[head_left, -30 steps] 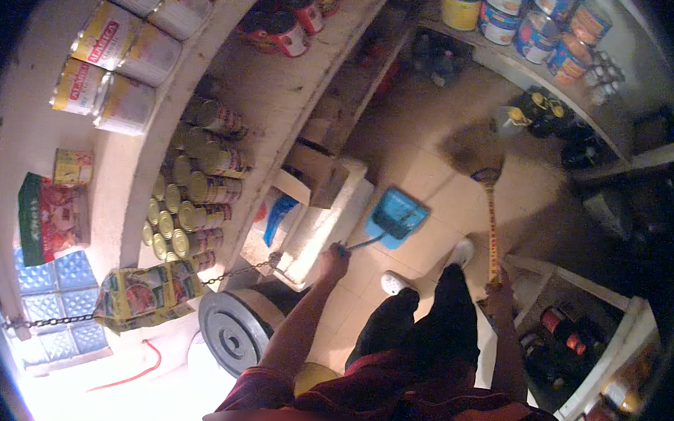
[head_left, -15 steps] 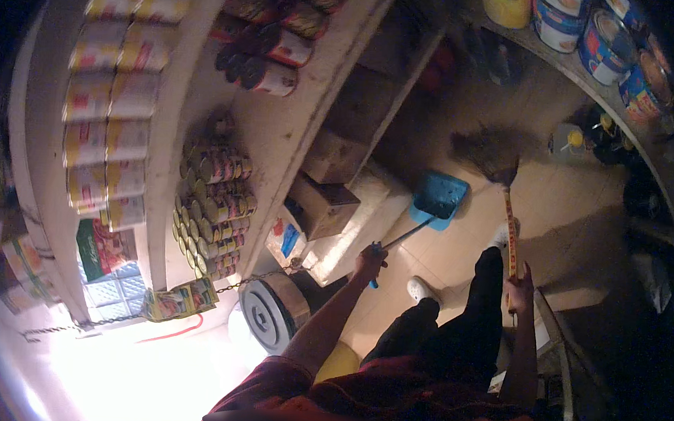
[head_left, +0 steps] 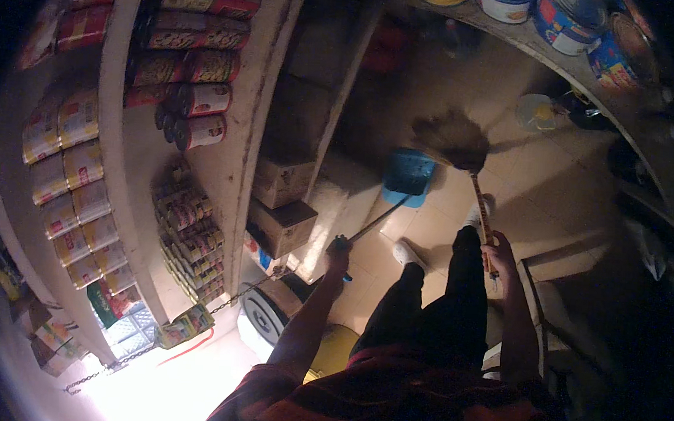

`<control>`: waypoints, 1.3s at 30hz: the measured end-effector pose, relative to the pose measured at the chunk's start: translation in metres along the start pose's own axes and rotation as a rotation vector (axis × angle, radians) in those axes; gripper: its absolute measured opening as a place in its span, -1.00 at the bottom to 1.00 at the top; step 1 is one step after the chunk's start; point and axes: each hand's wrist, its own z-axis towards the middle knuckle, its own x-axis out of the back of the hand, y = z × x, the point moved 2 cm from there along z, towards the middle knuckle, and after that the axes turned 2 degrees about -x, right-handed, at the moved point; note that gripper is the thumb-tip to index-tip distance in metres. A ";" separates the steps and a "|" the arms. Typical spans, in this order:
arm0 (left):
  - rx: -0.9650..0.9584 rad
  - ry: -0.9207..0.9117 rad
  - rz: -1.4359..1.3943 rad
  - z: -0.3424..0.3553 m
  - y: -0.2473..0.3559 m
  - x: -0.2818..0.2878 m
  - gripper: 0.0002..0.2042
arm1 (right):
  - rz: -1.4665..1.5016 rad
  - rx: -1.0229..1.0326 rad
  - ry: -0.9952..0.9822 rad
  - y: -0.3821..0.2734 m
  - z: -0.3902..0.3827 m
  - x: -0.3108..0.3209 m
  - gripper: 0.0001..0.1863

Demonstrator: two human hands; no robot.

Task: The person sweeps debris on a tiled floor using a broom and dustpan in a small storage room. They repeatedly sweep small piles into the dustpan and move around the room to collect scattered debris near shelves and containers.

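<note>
My left hand [head_left: 339,260] is closed round the handle of a blue long-handled dustpan [head_left: 409,176], whose pan rests on the tiled floor ahead of my feet. In my right hand [head_left: 501,257] is the patterned stick of a broom [head_left: 462,143], gripped near its upper end. The broom's dark, spread bristles lie on the floor at the pan's right side, close to its far edge. From this angle I cannot tell whether they touch it. What the dark inside of the pan holds is too dim to make out.
Shelves of stacked cans [head_left: 79,182] line the left. Cardboard boxes [head_left: 283,227] sit on a lower shelf, beside a round grey-lidded bin [head_left: 265,317]. A chain [head_left: 241,291] hangs across. Large tins [head_left: 568,24] stand on a curved shelf at far right, above a pale plastic container [head_left: 536,112].
The broom's bristles have swung left, closer to the dustpan. The whole view has shifted, so shelves and floor sit differently in the picture. Both hands keep their grips.
</note>
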 end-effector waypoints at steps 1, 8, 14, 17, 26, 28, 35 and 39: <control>-0.143 -0.007 0.047 0.006 -0.001 -0.001 -0.89 | 0.030 0.000 -0.022 -0.005 -0.005 -0.001 -0.29; -0.061 0.089 0.137 0.037 0.011 0.004 -0.82 | 0.030 -0.027 -0.023 -0.040 -0.069 -0.032 -0.29; -0.366 0.063 0.245 0.082 0.056 0.021 -0.70 | 0.076 -0.009 -0.069 -0.085 -0.088 -0.075 -0.31; -0.322 0.066 0.192 0.121 0.078 0.031 -0.72 | 0.181 0.035 -0.076 -0.105 -0.075 -0.102 -0.33; -0.319 0.137 0.131 0.225 0.159 0.031 -0.61 | 0.660 0.301 -0.325 -0.256 0.148 -0.206 -0.85; -0.438 0.208 0.085 0.240 0.174 0.024 -0.62 | 0.604 0.176 -0.355 -0.255 0.162 -0.215 -0.84; -0.488 0.252 0.336 0.265 0.202 0.016 -0.64 | 0.161 0.184 -0.057 -0.210 0.008 -0.165 -0.77; -0.500 0.420 0.430 0.266 0.211 0.002 -0.64 | 0.272 0.163 0.088 -0.230 0.018 -0.165 -0.61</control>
